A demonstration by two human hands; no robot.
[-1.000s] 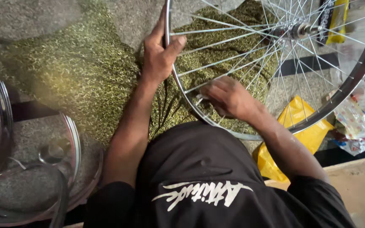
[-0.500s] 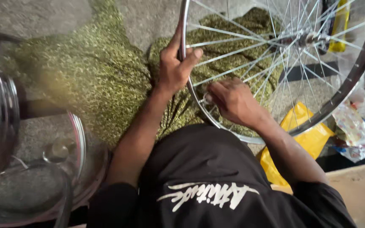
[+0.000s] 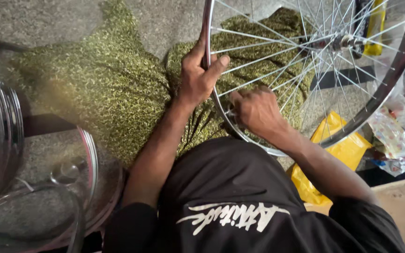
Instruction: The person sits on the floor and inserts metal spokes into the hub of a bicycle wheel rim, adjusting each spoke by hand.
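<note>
Rough concrete floor (image 3: 48, 18) is carrying a green patterned cloth (image 3: 94, 89), with spare chrome rims (image 3: 5, 140) lying at its left edge. On the cloth a spoked bicycle wheel (image 3: 315, 61) is standing upright. The left hand (image 3: 195, 77) is clenching the rim, steadying it. The right hand (image 3: 256, 112) is pinching something small at a spoke end near the rim's bottom; its fingers are closed. Judged step: spoke adjustment. Next the wheel probably needs turning to the neighbouring spoke.

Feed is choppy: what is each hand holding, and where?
Left hand grips the wheel by its rim. Right hand works at the rim's inner edge; its grip is hidden.
</note>
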